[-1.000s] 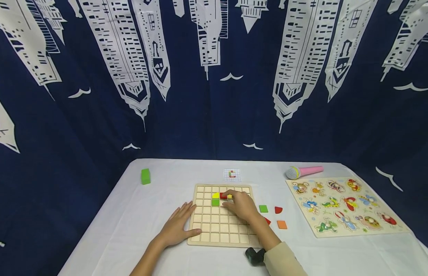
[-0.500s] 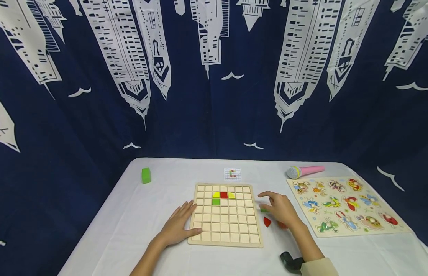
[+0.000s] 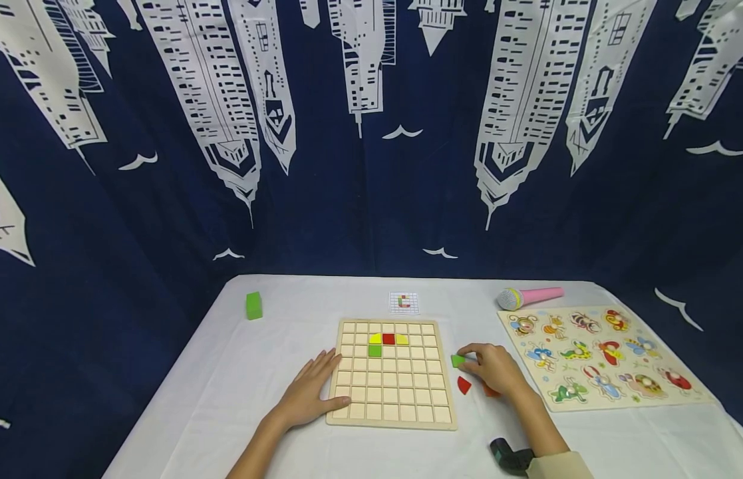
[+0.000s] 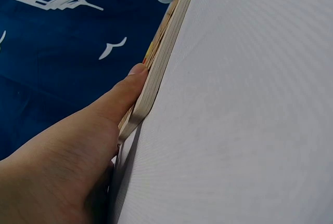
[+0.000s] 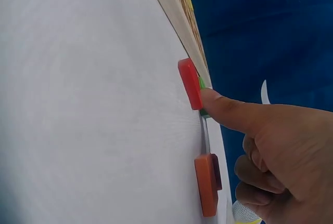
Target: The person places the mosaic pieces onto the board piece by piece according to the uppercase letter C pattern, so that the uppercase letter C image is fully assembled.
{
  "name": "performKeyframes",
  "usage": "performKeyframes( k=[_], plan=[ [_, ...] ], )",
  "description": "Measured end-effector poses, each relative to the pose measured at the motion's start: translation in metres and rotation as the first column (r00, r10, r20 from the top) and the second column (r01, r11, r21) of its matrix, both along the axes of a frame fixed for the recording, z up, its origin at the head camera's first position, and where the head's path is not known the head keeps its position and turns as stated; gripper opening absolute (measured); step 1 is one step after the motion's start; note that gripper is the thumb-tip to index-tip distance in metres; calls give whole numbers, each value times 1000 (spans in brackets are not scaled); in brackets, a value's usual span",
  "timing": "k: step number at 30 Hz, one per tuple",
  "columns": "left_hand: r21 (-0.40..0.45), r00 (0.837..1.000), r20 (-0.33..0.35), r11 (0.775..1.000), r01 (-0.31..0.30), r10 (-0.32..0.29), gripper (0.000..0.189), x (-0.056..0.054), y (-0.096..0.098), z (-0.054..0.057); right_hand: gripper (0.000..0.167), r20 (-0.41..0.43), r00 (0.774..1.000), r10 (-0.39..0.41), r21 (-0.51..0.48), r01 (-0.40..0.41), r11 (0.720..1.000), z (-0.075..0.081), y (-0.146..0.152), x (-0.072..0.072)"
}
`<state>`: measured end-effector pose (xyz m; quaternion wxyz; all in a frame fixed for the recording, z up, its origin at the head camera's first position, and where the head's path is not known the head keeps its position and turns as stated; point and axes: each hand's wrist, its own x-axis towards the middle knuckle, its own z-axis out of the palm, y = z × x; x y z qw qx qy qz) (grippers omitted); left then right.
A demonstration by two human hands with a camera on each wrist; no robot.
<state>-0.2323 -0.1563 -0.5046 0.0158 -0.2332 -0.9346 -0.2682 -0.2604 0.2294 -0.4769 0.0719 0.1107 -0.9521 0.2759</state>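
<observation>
A wooden grid board (image 3: 390, 419) lies on the table. In its upper rows sit a yellow tile (image 3: 375, 338), a red square tile (image 3: 388, 339), a second yellow tile (image 3: 402, 339) and a green tile (image 3: 375, 350). My left hand (image 3: 308, 392) rests flat at the board's left edge, its thumb over the rim in the left wrist view. Right of the board, my right hand (image 3: 497, 369) pinches a green square tile (image 3: 457, 361) between thumb and index finger. A red rounded tile (image 3: 463, 385) lies just below it. An orange tile (image 3: 491, 391) is partly hidden under that hand.
A small pattern card (image 3: 404, 303) lies behind the board. A green block (image 3: 254, 305) stands at the back left. Over on the right are a pink toy microphone (image 3: 529, 298) and an insect puzzle board (image 3: 598, 359). A dark blue printed cloth (image 3: 347, 199) hangs behind the table.
My right hand has left the red square tile on the board, moved right, and come down onto the loose green tile. My left hand has stayed put.
</observation>
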Motion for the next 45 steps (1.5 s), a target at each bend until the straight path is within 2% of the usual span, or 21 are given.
performKeyframes(
  k=[9,13,22,25,32,38,45],
  plan=[
    [-3,1000,1,1000,0,0,92,0,0,0,23,-50,999,-12,0,12,1000,-2,1,-1],
    [-4,1000,7,1000,-4,4,92,0,0,0,25,-96,995,3,-11,-4,1000,4,-7,0],
    [1,1000,4,1000,-2,2,92,0,0,0,29,-106,993,59,-47,-65,997,24,-54,1],
    [2,1000,1,1000,-2,2,92,0,0,0,29,-144,986,88,-46,-95,994,26,-76,1],
    [-7,1000,-2,1000,-1,1,91,0,0,-1,27,-264,956,128,3,-132,991,18,-118,0],
    [-17,1000,-4,1000,-2,2,91,0,0,-1,29,-251,956,152,24,-151,988,10,-138,1],
    [-15,1000,-13,1000,-1,1,90,-1,-1,-2,28,-200,965,171,47,-165,985,0,-146,-1]
  ],
)
